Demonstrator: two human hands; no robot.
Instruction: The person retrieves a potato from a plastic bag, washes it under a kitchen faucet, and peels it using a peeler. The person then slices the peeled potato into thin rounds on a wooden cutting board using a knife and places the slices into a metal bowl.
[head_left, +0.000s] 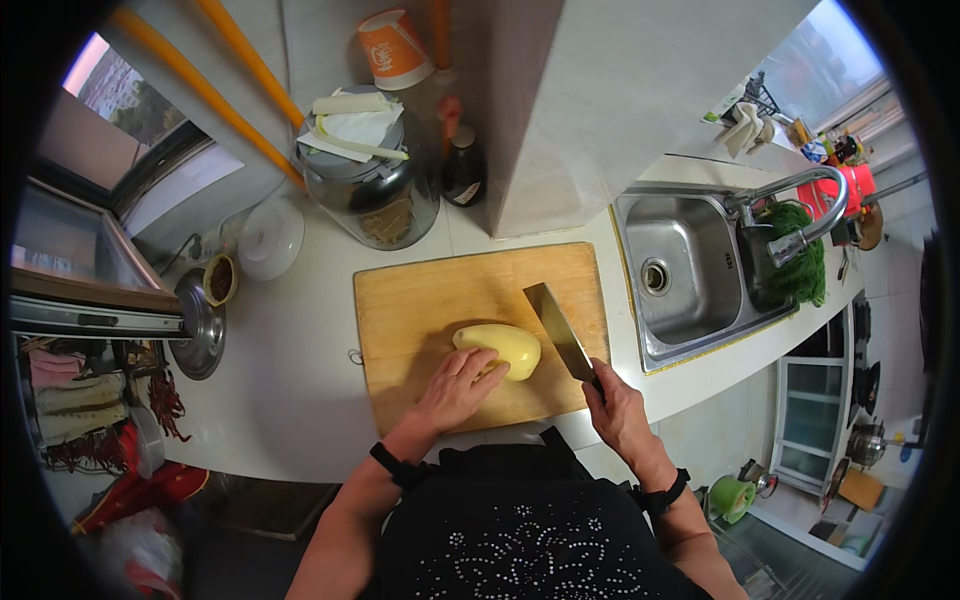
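A peeled, pale yellow potato lies on a wooden cutting board. My left hand rests its fingers on the potato's near left side, pressing it to the board. In my right hand is the handle of a kitchen cleaver. Its broad blade slants up and to the left over the board's right part, a short way right of the potato and apart from it. My fingers hide most of the cleaver's handle.
Right of the board is a stainless steel sink with a faucet and leafy greens. Behind the board stand a lidded clear container and a dark bottle. A metal lid and small bowl sit left.
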